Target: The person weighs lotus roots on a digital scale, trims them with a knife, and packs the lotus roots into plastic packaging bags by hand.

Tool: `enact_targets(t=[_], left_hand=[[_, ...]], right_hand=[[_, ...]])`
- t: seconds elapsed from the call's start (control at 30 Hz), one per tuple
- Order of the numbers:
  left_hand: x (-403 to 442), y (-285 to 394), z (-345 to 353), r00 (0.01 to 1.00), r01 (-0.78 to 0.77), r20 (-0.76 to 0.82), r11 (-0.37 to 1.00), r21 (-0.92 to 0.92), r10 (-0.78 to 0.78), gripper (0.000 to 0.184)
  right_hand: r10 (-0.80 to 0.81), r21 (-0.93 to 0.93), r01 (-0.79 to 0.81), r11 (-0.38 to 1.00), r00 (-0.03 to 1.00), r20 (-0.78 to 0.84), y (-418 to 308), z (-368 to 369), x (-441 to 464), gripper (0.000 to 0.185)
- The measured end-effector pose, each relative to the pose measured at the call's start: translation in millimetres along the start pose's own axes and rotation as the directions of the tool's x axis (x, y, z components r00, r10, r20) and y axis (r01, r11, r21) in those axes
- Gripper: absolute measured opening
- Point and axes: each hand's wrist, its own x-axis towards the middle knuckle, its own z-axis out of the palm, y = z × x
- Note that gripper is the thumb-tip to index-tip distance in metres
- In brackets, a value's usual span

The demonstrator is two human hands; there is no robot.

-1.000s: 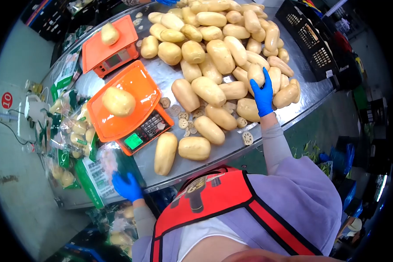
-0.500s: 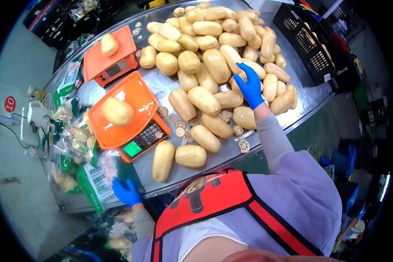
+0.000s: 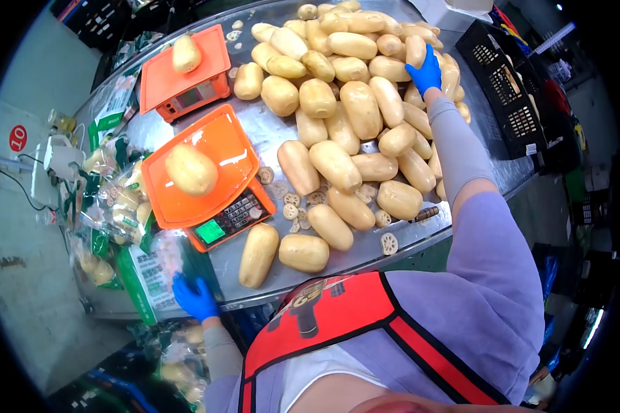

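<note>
My right hand, in a blue glove, reaches to the far right of the heap and has its fingers round a pale lotus root piece. My left hand, also gloved in blue, lies with fingers apart at the table's near left edge, beside a green and white printed bag. An orange scale with a lit green display carries one lotus root piece. Several more pieces are heaped on the metal table.
A second orange scale bearing one piece stands at the back left. Black crates are at the right edge. Packed bags lie on the left. Cut slices and a brown-handled tool lie near the front edge.
My right hand has moved away from the middle right of the heap to its far side, leaving a piece behind on the heap. The brown handle has come into view. My left hand has barely moved.
</note>
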Motion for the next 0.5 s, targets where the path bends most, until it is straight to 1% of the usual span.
enact_targets(t=[0.07,0.1,0.13,0.2,0.23,0.3,0.33,0.37,0.4,0.43,0.47,0.5], left_hand=[[1,3,-3,1.000,0.002,0.014,1.000,0.010,-0.002,0.055],[1,1,-2,1.000,0.001,0.016,1.000,0.011,-0.001,0.055],[1,-2,1,1.000,-0.009,0.012,1.000,0.005,0.009,0.055],[1,-1,0,1.000,-0.025,0.014,1.000,-0.004,0.025,0.056],[1,-1,-1,1.000,-0.019,0.019,1.000,-0.013,0.019,0.056],[2,0,0,1.000,-0.015,0.023,1.000,-0.026,0.016,0.056],[2,-1,1,1.000,-0.017,0.022,1.000,-0.019,0.018,0.056],[1,-3,1,0.999,-0.021,0.025,1.000,-0.013,0.021,0.056],[1,-5,2,0.999,-0.027,0.027,0.999,-0.017,0.028,0.056],[1,-6,3,0.999,-0.011,0.048,1.000,-0.029,0.012,0.057],[1,-8,4,0.998,0.006,0.069,0.999,-0.039,-0.004,0.058],[1,-8,4,0.997,0.001,0.072,0.999,-0.041,0.002,0.058]], right_hand=[[0.005,-0.081,0.002,0.997,0.996,0.086,1,4,7,0.083],[0.005,-0.036,-0.001,0.999,0.995,0.103,-1,-2,7,0.080],[0.007,-0.037,-0.003,0.999,0.995,0.103,4,0,9,0.080],[-0.027,0.046,0.024,0.999,0.998,0.058,18,5,6,0.078],[-0.024,0.043,0.021,0.999,0.998,0.058,26,8,-2,0.078],[-0.080,0.355,0.081,0.931,0.997,-0.018,33,0,-33,0.076],[-0.069,0.449,0.065,0.891,0.998,-0.007,33,-8,-52,0.077],[-0.106,0.504,0.107,0.857,0.994,-0.032,35,-16,-72,0.077],[-0.019,0.571,-0.012,0.821,0.999,0.049,46,-20,-90,0.077],[0.115,0.637,-0.194,0.746,0.980,0.165,53,-24,-106,0.077],[0.185,0.757,-0.330,0.565,0.944,0.273,64,-26,-118,0.076],[0.254,0.740,-0.452,0.499,0.892,0.374,52,-47,-128,0.075]])
